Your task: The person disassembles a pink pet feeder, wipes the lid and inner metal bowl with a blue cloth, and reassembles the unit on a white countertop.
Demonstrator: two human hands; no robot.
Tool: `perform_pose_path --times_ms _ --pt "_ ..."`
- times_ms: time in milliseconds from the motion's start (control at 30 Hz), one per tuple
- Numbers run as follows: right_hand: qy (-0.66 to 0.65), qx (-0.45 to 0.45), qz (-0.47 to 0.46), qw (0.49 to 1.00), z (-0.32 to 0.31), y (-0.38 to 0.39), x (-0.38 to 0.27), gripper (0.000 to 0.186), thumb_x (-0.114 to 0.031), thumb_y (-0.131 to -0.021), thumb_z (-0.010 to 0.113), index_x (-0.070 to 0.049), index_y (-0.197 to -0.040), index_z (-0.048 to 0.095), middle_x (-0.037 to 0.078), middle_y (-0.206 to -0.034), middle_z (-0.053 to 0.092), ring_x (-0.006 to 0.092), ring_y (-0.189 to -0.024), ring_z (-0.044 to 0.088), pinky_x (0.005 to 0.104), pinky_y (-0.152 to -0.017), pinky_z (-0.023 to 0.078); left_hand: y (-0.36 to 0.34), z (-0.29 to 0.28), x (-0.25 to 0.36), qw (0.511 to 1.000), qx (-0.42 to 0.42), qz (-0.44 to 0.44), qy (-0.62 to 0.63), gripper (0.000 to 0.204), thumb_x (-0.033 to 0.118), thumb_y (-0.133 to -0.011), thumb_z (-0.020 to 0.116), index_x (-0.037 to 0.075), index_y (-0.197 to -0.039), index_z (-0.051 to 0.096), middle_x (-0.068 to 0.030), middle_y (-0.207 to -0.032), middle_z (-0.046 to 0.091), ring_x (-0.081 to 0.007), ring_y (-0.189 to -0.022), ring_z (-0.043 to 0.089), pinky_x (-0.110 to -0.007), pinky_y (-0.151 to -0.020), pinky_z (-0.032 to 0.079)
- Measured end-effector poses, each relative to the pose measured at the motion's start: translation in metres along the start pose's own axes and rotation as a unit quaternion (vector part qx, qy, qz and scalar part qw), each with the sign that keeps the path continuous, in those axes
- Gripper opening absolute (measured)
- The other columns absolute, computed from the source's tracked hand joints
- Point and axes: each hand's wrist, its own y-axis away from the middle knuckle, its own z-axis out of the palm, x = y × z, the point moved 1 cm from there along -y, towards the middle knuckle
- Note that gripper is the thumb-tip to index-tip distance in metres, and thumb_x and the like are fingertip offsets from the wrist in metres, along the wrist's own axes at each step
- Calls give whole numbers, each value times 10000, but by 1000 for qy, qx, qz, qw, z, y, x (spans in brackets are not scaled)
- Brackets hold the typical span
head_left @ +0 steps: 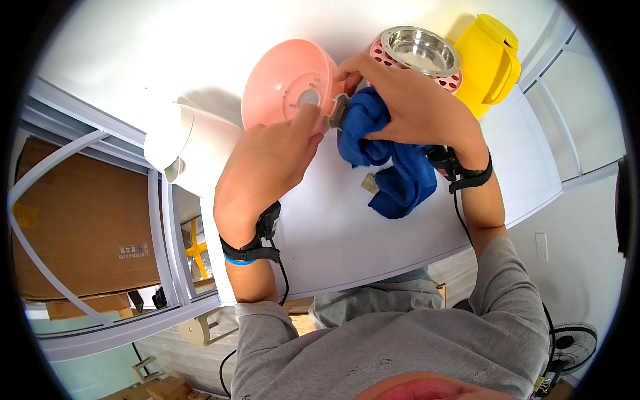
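A pink plastic bowl (270,83) is tilted on its side at the back middle, its inside facing left, with a pale disc in its bottom and a grey bracket (339,111) on its right side. My left hand (273,157) is closed on the bowl's lower right edge, the index finger reaching toward the disc. My right hand (420,100) grips a bunched blue cloth (407,177) beside the bracket, its fingertips at the bowl's right side. The cloth hangs down onto the white table (333,227). Part of the bowl hides behind my fingers.
Right of the bowl, a shiny steel bowl (421,50) rests on a pink perforated piece (453,81). A yellow jug (483,63) stands beside it. At left is a white jug-like container (193,143). A small beige tag (369,183) touches the cloth.
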Motion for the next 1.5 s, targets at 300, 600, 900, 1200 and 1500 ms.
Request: perform_pose_path --times_ms 300,600,900,1200,1500 --pt "135 11 -18 991 -1 -4 -9 347 -143 -863 768 -223 -1188 674 35 -996 786 359 -884 743 427 -744 571 0 5 -2 1000 8 19 1 163 186 -1091 651 66 -1140 553 -163 -766 707 -427 -696 688 -518 -598 507" --pt "122 53 -74 988 -7 -3 1 258 -143 -895 770 -208 -1139 719 19 -1048 775 335 -913 737 418 -768 580 0 2 -1 999 -38 -5 0 226 172 -1057 701 60 -1184 552 -209 -860 725 -465 -808 682 -552 -672 486" --pt "93 -4 -9 996 0 -3 -1 347 -64 -846 801 -129 -1162 675 82 -1074 745 351 -1023 729 439 -851 571 0 6 -4 999 -11 10 -36 179 176 -1062 685 75 -1131 556 -171 -757 696 -428 -705 688 -528 -596 497" --pt "91 -36 23 995 0 -2 0 564 -99 -779 883 -128 -1272 612 90 -1179 709 357 -1121 687 435 -965 557 0 -6 2 999 -2 -41 -12 285 184 -1022 743 78 -1252 612 -224 -895 730 -484 -840 688 -562 -682 501" --pt "18 -15 -54 998 -5 -1 -4 570 -200 -848 869 -100 -1338 594 90 -1254 671 359 -1163 678 421 -993 551 1 -11 -1 998 19 -63 -14 291 169 -1020 744 74 -1258 604 -245 -852 713 -499 -802 688 -554 -654 510"
